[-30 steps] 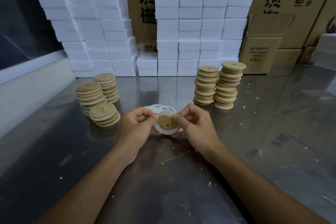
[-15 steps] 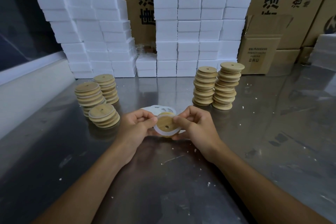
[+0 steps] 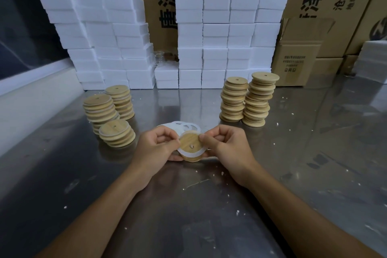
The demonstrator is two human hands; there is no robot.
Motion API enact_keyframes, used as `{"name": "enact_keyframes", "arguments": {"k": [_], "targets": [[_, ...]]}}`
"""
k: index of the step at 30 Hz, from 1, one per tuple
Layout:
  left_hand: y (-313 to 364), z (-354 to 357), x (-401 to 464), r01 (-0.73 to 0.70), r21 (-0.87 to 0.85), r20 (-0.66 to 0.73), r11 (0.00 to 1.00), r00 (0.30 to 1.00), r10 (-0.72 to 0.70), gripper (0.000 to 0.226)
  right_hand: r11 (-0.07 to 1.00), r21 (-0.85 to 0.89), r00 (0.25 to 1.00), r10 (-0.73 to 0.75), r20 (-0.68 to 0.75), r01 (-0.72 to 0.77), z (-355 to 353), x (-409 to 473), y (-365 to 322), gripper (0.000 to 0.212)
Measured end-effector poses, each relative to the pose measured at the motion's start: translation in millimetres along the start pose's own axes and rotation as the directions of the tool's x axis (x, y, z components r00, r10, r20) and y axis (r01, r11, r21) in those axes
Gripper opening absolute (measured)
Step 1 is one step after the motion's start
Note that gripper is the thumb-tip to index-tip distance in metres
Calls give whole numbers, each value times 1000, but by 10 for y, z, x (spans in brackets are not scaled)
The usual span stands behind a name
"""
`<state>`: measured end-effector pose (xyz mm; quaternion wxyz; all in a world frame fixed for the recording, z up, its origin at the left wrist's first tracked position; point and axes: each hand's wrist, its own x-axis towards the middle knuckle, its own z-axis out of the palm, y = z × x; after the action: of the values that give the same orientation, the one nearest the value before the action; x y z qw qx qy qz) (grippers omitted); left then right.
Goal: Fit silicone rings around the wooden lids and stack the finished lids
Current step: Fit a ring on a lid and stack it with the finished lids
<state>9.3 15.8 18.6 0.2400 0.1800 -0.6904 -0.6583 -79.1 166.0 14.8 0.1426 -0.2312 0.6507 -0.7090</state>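
Between both hands I hold a round wooden lid [image 3: 189, 142] with a small centre hole, tilted toward me. A white silicone ring [image 3: 191, 154] wraps its lower edge. My left hand [image 3: 156, 147] pinches the lid and ring at the left, and my right hand [image 3: 227, 146] pinches them at the upper right. Loose white rings [image 3: 180, 126] lie on the steel table just behind the lid. Three stacks of ringed lids [image 3: 116, 134] stand at the left. Two taller stacks of bare wooden lids [image 3: 248, 99] stand at the right.
White foam blocks [image 3: 217, 27] are piled high along the back of the steel table [image 3: 188, 205], with cardboard boxes [image 3: 301, 54] behind and to the right. A pale wall ledge [image 3: 31, 100] runs along the left. Small white crumbs dot the tabletop.
The lid has tilted a little more toward me and the ring has slid further round its lower edge. Both hands stay in the same place.
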Motion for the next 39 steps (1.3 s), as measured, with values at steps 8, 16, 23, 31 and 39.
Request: {"name": "enact_keyframes", "arguments": {"k": [8, 16, 23, 31, 39], "targets": [[20, 11, -30, -392, 270, 96, 879, 920, 381, 23, 954, -197, 973, -216, 76, 227, 39, -9, 9, 6], [32, 31, -39, -328, 171, 2, 929, 943, 333, 22, 932, -244, 962, -251, 105, 269, -10, 13, 44, 6], [76, -1, -42, -229, 37, -25, 973, 973, 230, 15, 978, -124, 978, -150, 149, 168, -45, 44, 8, 2], [112, -19, -45, -257, 24, -25, 966, 966, 258, 19, 958, -202, 971, -173, 163, 205, -110, 88, 17, 7], [85, 14, -37, -143, -216, -41, 966, 990, 138, 11, 996, 75, 992, -65, 109, 57, -40, 33, -5, 6]]}}
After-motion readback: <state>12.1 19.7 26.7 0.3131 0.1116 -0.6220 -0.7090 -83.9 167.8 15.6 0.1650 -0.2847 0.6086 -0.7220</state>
